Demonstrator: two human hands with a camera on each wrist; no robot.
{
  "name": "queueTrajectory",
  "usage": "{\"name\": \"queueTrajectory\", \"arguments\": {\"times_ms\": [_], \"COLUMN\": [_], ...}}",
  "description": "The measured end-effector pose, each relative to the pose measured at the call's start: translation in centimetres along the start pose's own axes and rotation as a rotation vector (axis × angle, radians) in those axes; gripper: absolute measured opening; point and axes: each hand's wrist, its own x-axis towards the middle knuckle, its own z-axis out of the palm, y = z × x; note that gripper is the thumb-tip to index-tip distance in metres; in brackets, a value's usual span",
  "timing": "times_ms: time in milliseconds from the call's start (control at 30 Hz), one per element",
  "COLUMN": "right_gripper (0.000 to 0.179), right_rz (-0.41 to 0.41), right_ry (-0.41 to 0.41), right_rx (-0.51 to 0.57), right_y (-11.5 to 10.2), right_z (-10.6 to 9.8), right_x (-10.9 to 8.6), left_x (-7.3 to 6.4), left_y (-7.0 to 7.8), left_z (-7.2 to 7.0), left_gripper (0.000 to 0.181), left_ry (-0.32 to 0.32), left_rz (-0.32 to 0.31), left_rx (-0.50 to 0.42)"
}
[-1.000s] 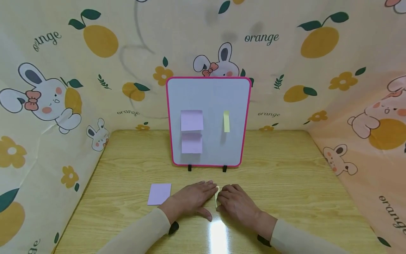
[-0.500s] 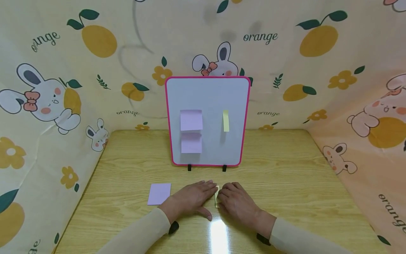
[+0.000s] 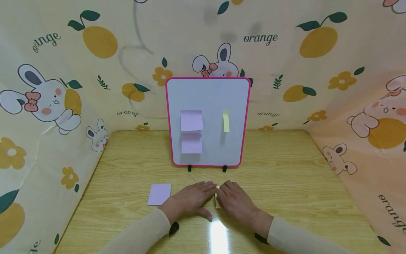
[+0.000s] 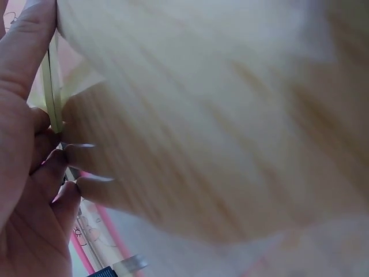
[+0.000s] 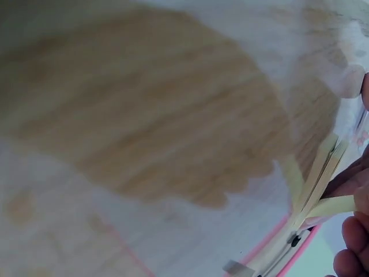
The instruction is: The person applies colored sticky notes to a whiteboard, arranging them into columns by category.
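Observation:
A narrow pad of yellow sticky notes (image 3: 217,204) lies on the table between the two hands in the head view. The person's left hand (image 3: 192,198) rests beside it, fingers extended and fingertips against the pad's left side. On the other side, the right hand (image 3: 238,205) has curled fingers at the pad. The right wrist view shows the top sticky note (image 5: 333,206) bent up off the pad (image 5: 316,178), its free end pinched by the right fingers (image 5: 361,203). In the left wrist view the pad (image 4: 52,95) appears edge-on by the left fingers.
A pink-framed whiteboard (image 3: 210,95) stands behind on black feet. It bears two purple sticky notes (image 3: 191,120) at left and a narrow yellow one (image 3: 226,121) at right. A purple sticky-note pad (image 3: 159,194) lies left of the left hand. Printed cloth (image 3: 295,70) surrounds the wooden table.
The right hand has shifted slightly left and its fingers now bend over more of the pad. The left hand has stayed in place.

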Motion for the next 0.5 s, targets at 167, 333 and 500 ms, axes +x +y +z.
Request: {"name": "queueTrajectory", "arguments": {"times_ms": [167, 333, 500], "right_gripper": [0.015, 0.016, 0.018], "right_rz": [0.016, 0.007, 0.012], "right_ry": [0.014, 0.029, 0.04], "right_rx": [0.024, 0.009, 0.013], "right_y": [0.06, 0.07, 0.11], "right_z": [0.12, 0.14, 0.21], "right_x": [-0.02, 0.0, 0.01], "left_x": [0.01, 0.04, 0.03], "left_y": [0.05, 0.0, 0.04], "left_z": [-0.03, 0.04, 0.01], "left_gripper": [0.105, 0.106, 0.106], "left_ry": [0.001, -0.001, 0.003], "left_rz": [-0.004, -0.01, -0.011], "left_rx": [-0.008, -0.008, -0.001]}}
